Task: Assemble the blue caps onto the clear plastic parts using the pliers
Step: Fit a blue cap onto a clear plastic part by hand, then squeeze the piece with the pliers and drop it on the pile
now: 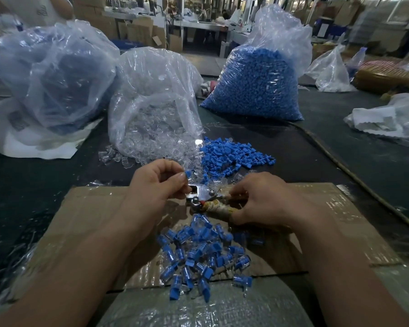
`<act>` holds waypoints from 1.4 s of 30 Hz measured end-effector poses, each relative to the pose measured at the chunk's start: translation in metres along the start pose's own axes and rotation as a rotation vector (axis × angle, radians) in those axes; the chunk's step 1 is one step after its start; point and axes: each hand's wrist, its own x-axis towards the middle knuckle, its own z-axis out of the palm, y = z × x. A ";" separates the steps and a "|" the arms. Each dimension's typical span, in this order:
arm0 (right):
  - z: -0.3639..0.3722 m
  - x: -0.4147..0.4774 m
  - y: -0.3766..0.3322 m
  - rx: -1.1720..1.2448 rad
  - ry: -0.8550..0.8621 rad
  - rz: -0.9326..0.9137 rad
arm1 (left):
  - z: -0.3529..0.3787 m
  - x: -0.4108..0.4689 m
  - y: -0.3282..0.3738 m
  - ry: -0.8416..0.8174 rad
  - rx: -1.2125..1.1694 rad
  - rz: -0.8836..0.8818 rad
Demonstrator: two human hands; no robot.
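So the person's left hand (158,182) has a blue cap (188,173) pinched between thumb and fingertips, held right at the metal head of the pliers (200,195). That makes sense, since that's where it has to sit to get squeezed on. Whether there's a clear part under that cap is hard to tell, because it's see-through and half hidden by the fingers. The right hand (262,197) has its fingers curled round the tape-wrapped handles, so it looks set to do the squeeze while the left feeds and steadies. All this sits over a sheet of cardboard (92,208) at the near edge of the table (340,149), probably so finished pieces drop straight down. There's a pile of capped parts (203,256) right below the pliers. Supplies are within reach: loose blue caps (232,154) just beyond the hands, and a bag of clear parts (151,109) spilling open beside them. Toward the far edge sits a full bag of blue caps (257,79), and a big crumpled bag (50,74) fills the left side. Nothing really blocks the hands, though stray clear bits near the pliers head could get in the way.
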 end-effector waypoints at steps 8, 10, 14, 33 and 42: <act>0.011 0.005 -0.017 -0.228 0.190 -0.018 | -0.003 0.004 -0.002 0.016 -0.002 -0.013; 0.013 0.005 -0.016 -0.207 0.195 -0.006 | -0.003 0.004 -0.001 0.026 -0.017 -0.002; 0.013 0.005 -0.012 -0.107 0.163 0.000 | -0.004 0.005 -0.001 0.046 -0.044 0.012; 0.016 0.002 -0.014 0.218 0.256 -0.127 | -0.003 0.004 0.000 0.125 -0.073 0.110; 0.016 0.001 -0.015 0.241 0.230 -0.147 | -0.001 0.000 0.006 0.113 -0.011 0.126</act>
